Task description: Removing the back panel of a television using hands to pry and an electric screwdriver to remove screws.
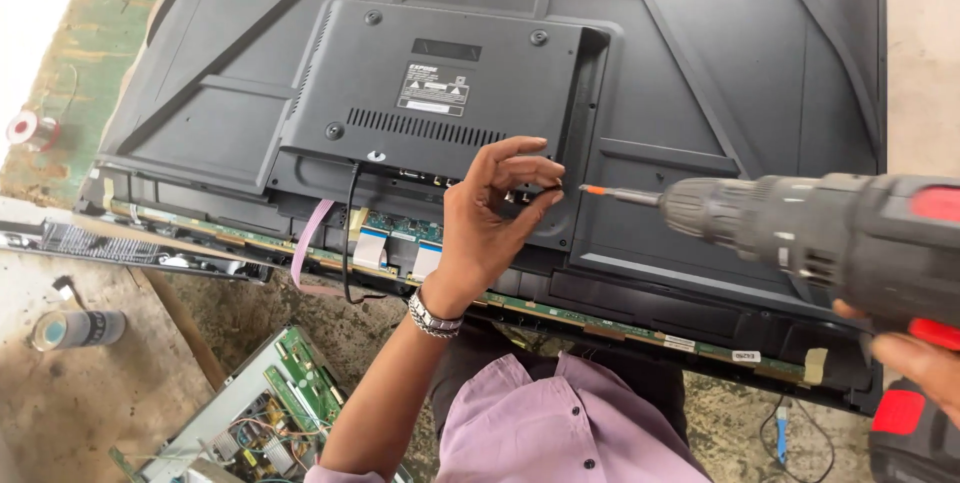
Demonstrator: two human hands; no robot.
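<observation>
Worn, stained worktop (90, 383) carries a large dark television (700, 73) lying screen-down, its back cover up and a strip of circuit board (400, 243) bared along the near edge. Our left hand (490, 218) rests on the raised rear housing (440, 93), fingers (530, 171) curled and pinched together — whether they hold a small screw, we cannot tell. Just right of those fingers sits the orange-collared bit (615, 194) of a cordless drill (830, 238), gripped in our right hand (920, 358) — fingers wrapped around its handle.
</observation>
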